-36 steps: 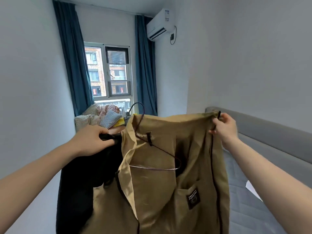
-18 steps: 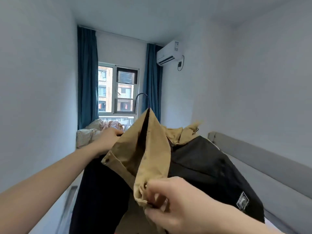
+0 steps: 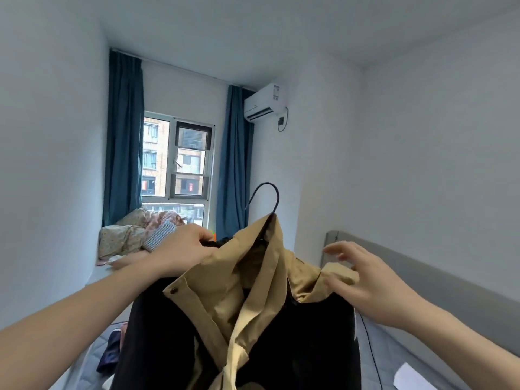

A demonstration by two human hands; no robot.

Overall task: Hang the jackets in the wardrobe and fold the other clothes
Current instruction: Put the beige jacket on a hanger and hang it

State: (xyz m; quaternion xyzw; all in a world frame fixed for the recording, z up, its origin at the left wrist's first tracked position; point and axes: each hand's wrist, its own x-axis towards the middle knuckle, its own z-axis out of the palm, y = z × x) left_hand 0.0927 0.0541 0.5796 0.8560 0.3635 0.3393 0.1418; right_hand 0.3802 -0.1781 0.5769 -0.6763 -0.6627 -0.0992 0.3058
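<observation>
Our left hand (image 3: 183, 250) grips the jacket (image 3: 253, 305) at one shoulder, holding it up before us, hanger (image 3: 267, 198) hook upward. Our right hand (image 3: 365, 285), fingers spread, seems just touching the other shoulder, nearest to settle it.

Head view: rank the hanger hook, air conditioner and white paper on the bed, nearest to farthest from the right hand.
From the right hand, open beside the jacket:
1. Hanger hook, up and to its left, above the collar.
2. White paper, below and to its right, on the bed.
3. Air conditioner, high on the far wall.
</observation>
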